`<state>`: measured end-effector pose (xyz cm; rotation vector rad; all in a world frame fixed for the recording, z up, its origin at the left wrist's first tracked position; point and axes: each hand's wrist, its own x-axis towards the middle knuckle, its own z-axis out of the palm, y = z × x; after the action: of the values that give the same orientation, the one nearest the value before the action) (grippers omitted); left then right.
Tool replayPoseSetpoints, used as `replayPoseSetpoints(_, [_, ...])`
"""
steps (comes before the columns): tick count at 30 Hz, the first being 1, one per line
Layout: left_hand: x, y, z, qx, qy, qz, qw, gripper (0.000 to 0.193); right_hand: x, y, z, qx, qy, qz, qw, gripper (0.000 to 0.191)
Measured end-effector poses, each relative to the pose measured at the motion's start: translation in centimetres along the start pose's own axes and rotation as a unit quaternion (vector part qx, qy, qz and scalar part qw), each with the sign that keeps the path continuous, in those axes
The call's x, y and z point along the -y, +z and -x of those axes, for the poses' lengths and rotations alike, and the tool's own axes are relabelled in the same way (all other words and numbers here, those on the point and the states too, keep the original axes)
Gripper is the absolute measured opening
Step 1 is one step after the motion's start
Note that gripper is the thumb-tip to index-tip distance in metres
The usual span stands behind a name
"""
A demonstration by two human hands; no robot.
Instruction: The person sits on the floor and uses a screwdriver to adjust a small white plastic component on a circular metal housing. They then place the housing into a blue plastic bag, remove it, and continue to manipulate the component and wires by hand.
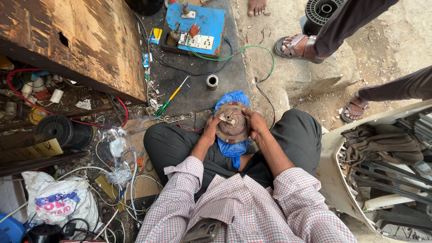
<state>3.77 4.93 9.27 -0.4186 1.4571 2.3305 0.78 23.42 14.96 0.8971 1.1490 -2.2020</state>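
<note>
Head view, looking down at a person seated cross-legged on the ground. At the far left a white printed sack (58, 202) lies among loose white cables (130, 180), and a black spool (60, 130) rests on its side under the edge of a worn wooden board (90, 40). Just right of the cables, a pair of orange-handled scissors (141, 159) lies beside the person's knee. Farther up, a screwdriver with a yellow and green handle (168, 101) lies on a dark mat (193, 90), with a small metal cylinder (212, 83) standing near it and a blue switch board (198, 22) carrying sockets at the mat's top end.

In the middle, the left hand (210, 129) grips the left rim of a round, rusty brown motor housing (232, 122), fingers (219, 118) curled closed over its edge. The housing sits over the person's lap, resting on a blue plastic bag (231, 146) that shows above and below it. The right hand (255, 123) clasps the right rim, its fingers likewise wrapped shut against the metal. A green wire (252, 47) loops from the blue board round to the right of the housing.

To the right, two sandalled feet (297, 47) of other people stand on the concrete, and at the far right a pale casing (382, 171) holds a folded brown cloth (382, 141).
</note>
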Motion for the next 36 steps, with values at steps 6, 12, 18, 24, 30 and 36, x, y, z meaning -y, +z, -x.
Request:
replayPoseSetpoints(6, [-0.1,0.1,0.0,0.003,0.005,0.001,1.0,0.062,0.1,0.0,0.2,0.002,-0.002,0.003,1.0,0.032])
replayPoseSetpoints(12, [-0.4,0.2,0.2,0.001,0.001,0.0,1.0,0.063,0.3,0.6,0.7,0.005,0.002,-0.005,1.0,0.032])
replayPoseSetpoints(18, [-0.2,0.4,0.0,-0.038,-0.004,-0.014,0.999,0.056,0.5,0.5,1.0,-0.005,-0.006,0.068,0.998,0.038])
replayPoseSetpoints(24, [0.7,0.0,-0.5,-0.055,0.03,-0.01,0.998,0.048,0.3,0.5,0.7,-0.009,-0.008,0.098,0.995,0.05])
replayPoseSetpoints(30, [1.0,-0.6,-0.1,-0.074,0.036,-0.061,0.995,0.056,0.1,0.5,1.0,-0.02,0.031,0.125,0.992,0.053])
replayPoseSetpoints(36, [0.1,0.0,-0.3,-0.043,0.048,-0.028,0.998,0.061,0.3,0.8,0.5,0.03,0.014,0.035,0.999,0.04])
